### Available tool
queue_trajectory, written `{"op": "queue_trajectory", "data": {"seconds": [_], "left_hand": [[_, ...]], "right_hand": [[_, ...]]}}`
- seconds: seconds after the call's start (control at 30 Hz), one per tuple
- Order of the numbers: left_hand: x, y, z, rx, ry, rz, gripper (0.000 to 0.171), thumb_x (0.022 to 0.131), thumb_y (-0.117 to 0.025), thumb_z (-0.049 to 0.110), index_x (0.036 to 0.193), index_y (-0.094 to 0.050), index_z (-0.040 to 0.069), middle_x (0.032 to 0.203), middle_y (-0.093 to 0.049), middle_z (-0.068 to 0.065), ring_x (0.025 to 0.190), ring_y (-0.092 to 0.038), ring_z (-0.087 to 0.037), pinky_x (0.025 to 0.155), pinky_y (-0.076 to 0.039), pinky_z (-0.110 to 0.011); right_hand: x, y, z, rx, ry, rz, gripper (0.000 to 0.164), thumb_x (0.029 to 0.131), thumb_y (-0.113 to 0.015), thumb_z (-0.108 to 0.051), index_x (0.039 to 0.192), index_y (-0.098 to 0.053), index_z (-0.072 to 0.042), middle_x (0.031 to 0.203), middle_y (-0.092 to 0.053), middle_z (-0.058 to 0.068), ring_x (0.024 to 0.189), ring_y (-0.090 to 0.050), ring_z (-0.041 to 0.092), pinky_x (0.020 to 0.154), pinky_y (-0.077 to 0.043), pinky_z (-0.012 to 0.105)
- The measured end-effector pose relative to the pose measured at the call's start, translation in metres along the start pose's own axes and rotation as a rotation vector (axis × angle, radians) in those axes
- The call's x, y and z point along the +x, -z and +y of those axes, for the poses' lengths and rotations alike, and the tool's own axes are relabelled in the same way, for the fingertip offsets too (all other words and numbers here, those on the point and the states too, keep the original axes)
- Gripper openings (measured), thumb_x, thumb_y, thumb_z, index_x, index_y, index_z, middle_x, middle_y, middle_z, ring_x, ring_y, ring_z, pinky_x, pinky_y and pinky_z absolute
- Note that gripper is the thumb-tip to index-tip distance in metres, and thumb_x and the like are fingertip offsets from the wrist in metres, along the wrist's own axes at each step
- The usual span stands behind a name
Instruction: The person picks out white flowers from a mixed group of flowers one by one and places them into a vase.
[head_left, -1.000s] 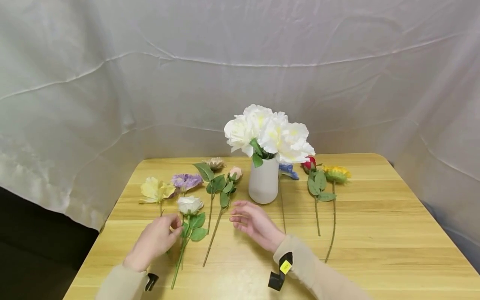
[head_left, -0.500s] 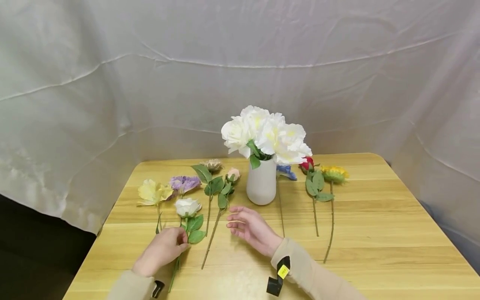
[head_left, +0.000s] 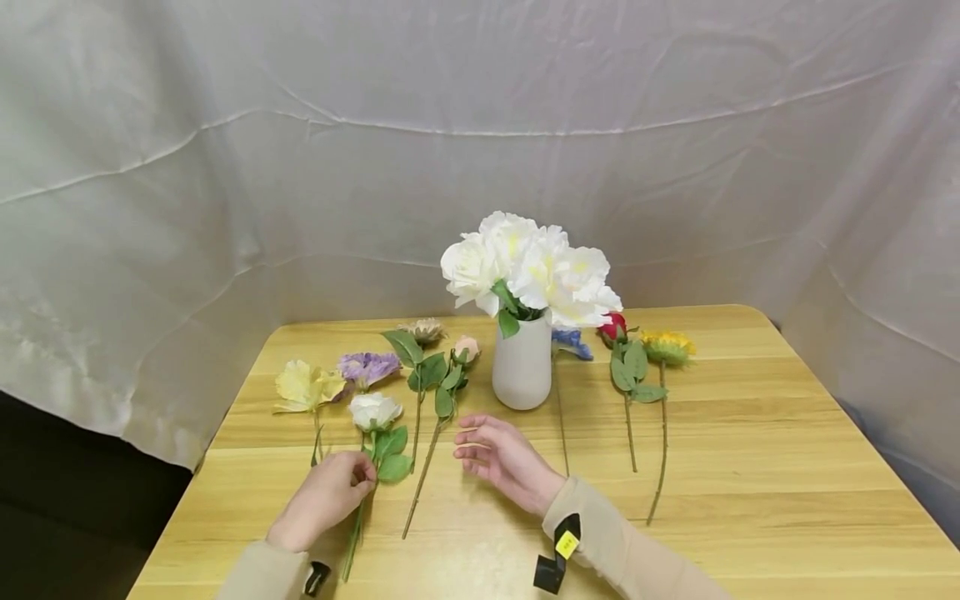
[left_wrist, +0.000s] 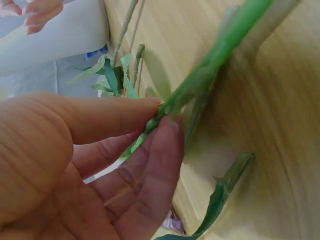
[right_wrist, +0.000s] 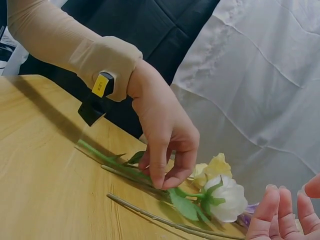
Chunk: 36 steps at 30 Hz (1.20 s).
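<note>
Between thumb and fingertips, my left hand point(head_left: 330, 492) pinches the green stem point(left_wrist: 200, 75) of a white rose point(head_left: 375, 412), close over the table. The rose's bloom points away from me and its leaves point(head_left: 393, 454) spread to the right of the fingers. My right hand point(head_left: 506, 462) holds nothing; its fingers are loosely bent, just in front of a white vase point(head_left: 522, 367). Large white flowers point(head_left: 528, 271) fill the vase. Nearest the right fingertips lies a pale pink rose point(head_left: 467, 350) with a brown stem.
Left of the vase lie a yellow flower point(head_left: 303, 386), a purple flower point(head_left: 367, 367) and a beige flower point(head_left: 424, 331). A blue flower point(head_left: 572, 342), a red rose point(head_left: 612, 326) and a sunflower point(head_left: 667, 347) lie to its right. Grey cloth point(head_left: 480, 167) hangs behind the wooden table point(head_left: 765, 467).
My left hand has moved right and nearer to me, onto the white rose's stem, and its fingers have closed on it. The right hand has stayed in place.
</note>
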<state>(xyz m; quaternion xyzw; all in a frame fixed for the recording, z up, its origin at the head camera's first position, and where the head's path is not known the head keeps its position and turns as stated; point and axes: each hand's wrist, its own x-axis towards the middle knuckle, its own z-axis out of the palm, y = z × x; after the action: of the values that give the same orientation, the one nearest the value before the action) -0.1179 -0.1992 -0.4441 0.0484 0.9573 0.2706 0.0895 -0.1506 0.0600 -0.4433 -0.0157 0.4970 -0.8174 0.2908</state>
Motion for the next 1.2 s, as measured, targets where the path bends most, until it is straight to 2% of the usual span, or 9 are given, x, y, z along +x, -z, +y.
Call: {"op": "queue_trajectory", "data": {"seconds": [0.3, 0.47, 0.7, 0.87, 0.93, 1.0, 1.1, 1.2], "left_hand": [[0.003, 0.009, -0.001, -0.107, -0.017, 0.055, 0.012, 0.081, -0.065, 0.001, 0.084, -0.063, 0.012, 0.078, -0.06, 0.003, 0.065, -0.054, -0.007, 0.057, -0.045, -0.02], [0.005, 0.014, -0.001, -0.202, -0.003, 0.086, 0.012, 0.082, -0.065, 0.002, 0.092, -0.061, 0.008, 0.085, -0.061, -0.003, 0.065, -0.06, -0.012, 0.056, -0.048, -0.021], [0.01, 0.018, -0.002, -0.386, 0.018, 0.121, 0.03, 0.084, -0.065, 0.003, 0.11, -0.052, 0.005, 0.096, -0.062, -0.012, 0.067, -0.062, -0.017, 0.058, -0.053, -0.026], [0.013, 0.019, -0.002, -0.501, 0.013, 0.151, 0.043, 0.086, -0.065, 0.007, 0.123, -0.044, 0.006, 0.1, -0.063, -0.014, 0.077, -0.067, -0.027, 0.066, -0.057, -0.03], [0.014, 0.02, -0.001, -0.544, 0.008, 0.166, 0.046, 0.086, -0.065, 0.009, 0.126, -0.043, 0.006, 0.102, -0.062, -0.014, 0.081, -0.068, -0.029, 0.068, -0.057, -0.031], [0.016, 0.02, 0.0, -0.586, 0.0, 0.184, 0.048, 0.087, -0.065, 0.01, 0.128, -0.043, 0.007, 0.103, -0.062, -0.015, 0.083, -0.068, -0.028, 0.069, -0.057, -0.032], [0.019, 0.02, 0.003, -0.642, -0.014, 0.209, 0.047, 0.087, -0.066, 0.012, 0.129, -0.045, 0.008, 0.104, -0.061, -0.015, 0.082, -0.069, -0.018, 0.071, -0.057, -0.032], [0.022, 0.02, 0.008, -0.683, -0.031, 0.239, 0.046, 0.086, -0.067, 0.014, 0.127, -0.048, 0.008, 0.104, -0.061, -0.015, 0.082, -0.067, -0.01, 0.072, -0.057, -0.029]], "right_hand": [[-0.001, 0.003, 0.0, -0.006, -0.002, 0.008, 0.028, 0.086, -0.053, -0.007, 0.114, -0.049, -0.005, 0.096, -0.057, 0.002, 0.088, -0.056, 0.014, 0.081, -0.048, 0.025], [-0.001, 0.006, 0.0, -0.01, 0.001, 0.014, 0.034, 0.086, -0.053, -0.007, 0.119, -0.045, -0.001, 0.096, -0.057, 0.002, 0.087, -0.056, 0.014, 0.081, -0.048, 0.025], [-0.002, 0.008, 0.001, -0.02, -0.001, 0.013, 0.03, 0.086, -0.054, -0.008, 0.115, -0.047, -0.004, 0.096, -0.057, 0.003, 0.087, -0.056, 0.015, 0.084, -0.047, 0.027], [-0.004, 0.012, 0.0, -0.046, 0.009, 0.028, 0.04, 0.086, -0.053, -0.008, 0.123, -0.041, 0.003, 0.098, -0.056, 0.003, 0.088, -0.056, 0.015, 0.085, -0.047, 0.028], [-0.004, 0.014, -0.001, -0.055, 0.017, 0.037, 0.038, 0.086, -0.052, -0.008, 0.122, -0.043, 0.002, 0.098, -0.056, 0.004, 0.088, -0.056, 0.015, 0.085, -0.047, 0.028], [-0.004, 0.016, -0.001, -0.057, 0.022, 0.044, 0.032, 0.087, -0.052, -0.007, 0.118, -0.047, -0.001, 0.098, -0.056, 0.003, 0.088, -0.056, 0.015, 0.085, -0.047, 0.028], [-0.004, 0.021, -0.002, -0.061, 0.031, 0.058, 0.026, 0.087, -0.051, -0.007, 0.113, -0.049, -0.005, 0.097, -0.056, 0.003, 0.088, -0.056, 0.015, 0.084, -0.048, 0.028], [-0.005, 0.025, -0.004, -0.067, 0.044, 0.074, 0.028, 0.087, -0.05, -0.007, 0.115, -0.047, -0.003, 0.097, -0.056, 0.003, 0.087, -0.056, 0.015, 0.084, -0.047, 0.029]]}}
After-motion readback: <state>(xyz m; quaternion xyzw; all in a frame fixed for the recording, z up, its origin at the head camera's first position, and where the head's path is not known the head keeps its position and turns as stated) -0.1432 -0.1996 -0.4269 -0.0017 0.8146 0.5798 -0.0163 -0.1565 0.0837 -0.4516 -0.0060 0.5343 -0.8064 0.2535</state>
